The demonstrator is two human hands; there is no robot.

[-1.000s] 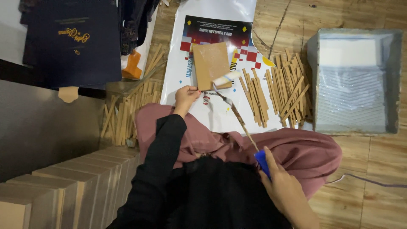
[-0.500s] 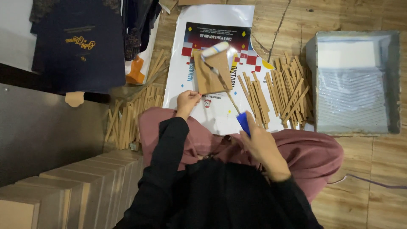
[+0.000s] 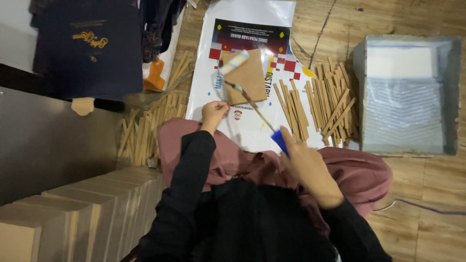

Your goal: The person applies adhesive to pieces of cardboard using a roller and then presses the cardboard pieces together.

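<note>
My right hand (image 3: 308, 165) grips the blue handle of a small paint roller (image 3: 234, 63), whose metal rod runs up and left to the roller head lying on a brown cardboard piece (image 3: 250, 77). That cardboard lies on a white printed sheet (image 3: 252, 29) spread on the floor. My left hand (image 3: 213, 112) rests on the sheet just below the cardboard's lower left corner, fingers curled; whether it pinches the cardboard's edge is unclear. My pink-clothed legs (image 3: 359, 174) lie under both arms.
Several thin wooden strips (image 3: 320, 104) are heaped right of the cardboard, and more strips (image 3: 145, 128) lie at left. A grey paint tray (image 3: 405, 94) with white liquid stands at right. Tan box stacks (image 3: 73, 218) fill the lower left. A dark blue folder (image 3: 90, 48) sits upper left.
My right hand has risen from beside my lap and pushed forward, carrying the roller head up onto the cardboard's top. My left hand has stayed at the cardboard's lower corner.
</note>
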